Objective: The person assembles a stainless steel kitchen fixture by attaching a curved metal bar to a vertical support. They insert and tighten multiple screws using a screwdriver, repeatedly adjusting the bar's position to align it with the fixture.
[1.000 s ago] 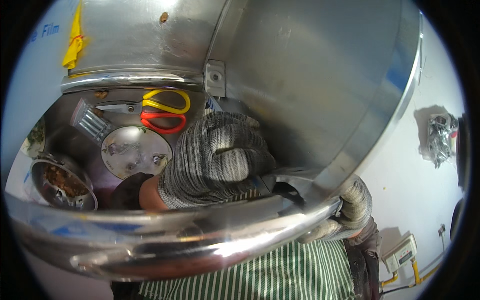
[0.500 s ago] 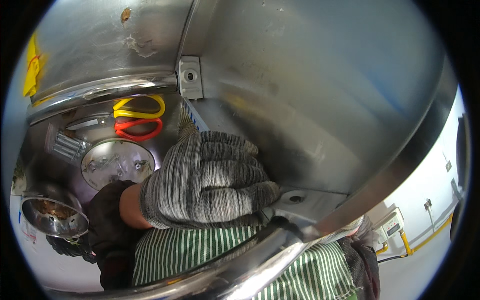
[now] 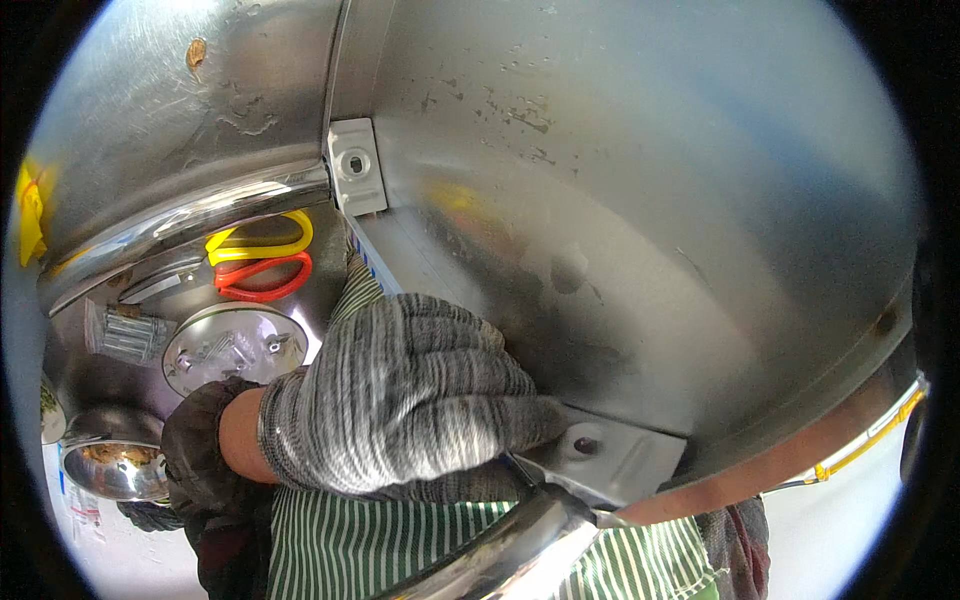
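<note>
A large shiny steel vessel fills most of the view, tipped so that I look into it. My left hand, in a grey striped knit glove with a dark sleeve behind it, lies closed against the inner wall just above the vessel's rim. Its thumb points at a riveted metal bracket. Whether anything lies under the palm is hidden. A second bracket sits higher up on a seam. My right hand is out of sight.
Past the vessel at the left lie yellow scissor handles and red scissor handles, a round metal lid and a steel bowl with food bits. A green-and-white striped apron shows below.
The view has closed in on the vessel's inside and the rim has dropped to the lower edge. My gloved right hand, on the rim at the right a second ago, has left the picture.
</note>
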Motion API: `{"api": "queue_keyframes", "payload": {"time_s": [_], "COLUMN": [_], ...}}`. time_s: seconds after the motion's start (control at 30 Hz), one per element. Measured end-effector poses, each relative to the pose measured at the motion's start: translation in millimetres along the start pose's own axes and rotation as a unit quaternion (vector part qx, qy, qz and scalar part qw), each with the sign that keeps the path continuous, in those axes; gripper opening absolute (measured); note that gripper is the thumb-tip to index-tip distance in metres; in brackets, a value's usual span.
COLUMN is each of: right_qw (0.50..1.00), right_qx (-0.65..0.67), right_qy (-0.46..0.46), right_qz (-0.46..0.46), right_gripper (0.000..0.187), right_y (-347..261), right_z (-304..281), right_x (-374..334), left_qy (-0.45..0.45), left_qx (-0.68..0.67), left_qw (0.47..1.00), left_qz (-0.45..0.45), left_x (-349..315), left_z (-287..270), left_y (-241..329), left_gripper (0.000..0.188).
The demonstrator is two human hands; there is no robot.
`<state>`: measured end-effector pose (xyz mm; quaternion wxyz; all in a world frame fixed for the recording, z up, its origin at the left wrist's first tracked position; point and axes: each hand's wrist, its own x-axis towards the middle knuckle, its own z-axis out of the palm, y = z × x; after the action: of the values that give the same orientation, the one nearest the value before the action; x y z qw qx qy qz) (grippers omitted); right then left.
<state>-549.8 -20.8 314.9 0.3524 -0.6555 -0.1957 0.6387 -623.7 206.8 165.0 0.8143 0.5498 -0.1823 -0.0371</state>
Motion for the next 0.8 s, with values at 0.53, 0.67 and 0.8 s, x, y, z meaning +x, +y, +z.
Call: {"api": "queue_keyframes", "payload": {"time_s": [0.53,0.67,0.8], "right_qw": [0.997,0.992,0.987], "right_qx": [0.0,-0.05,-0.073], "right_qy": [0.035,0.081,0.138], "right_qz": [-0.075,-0.085,-0.033], "right_gripper": [0.086,0.085,0.075], "right_y": [1,-15,-33], "right_z": [-7,-8,-8], "right_x": [19,21,23], "left_qy": [0.401,0.568,0.519], "left_qx": [0.13,0.093,0.237], "left_qw": [0.903,0.809,0.793], "left_qz": [-0.086,-0.123,-0.212], "left_x": [-47,-68,-69], "left_z": [37,85,107], "left_y": [-40,-65,-96], "left_gripper": [0.07,0.072,0.074]}}
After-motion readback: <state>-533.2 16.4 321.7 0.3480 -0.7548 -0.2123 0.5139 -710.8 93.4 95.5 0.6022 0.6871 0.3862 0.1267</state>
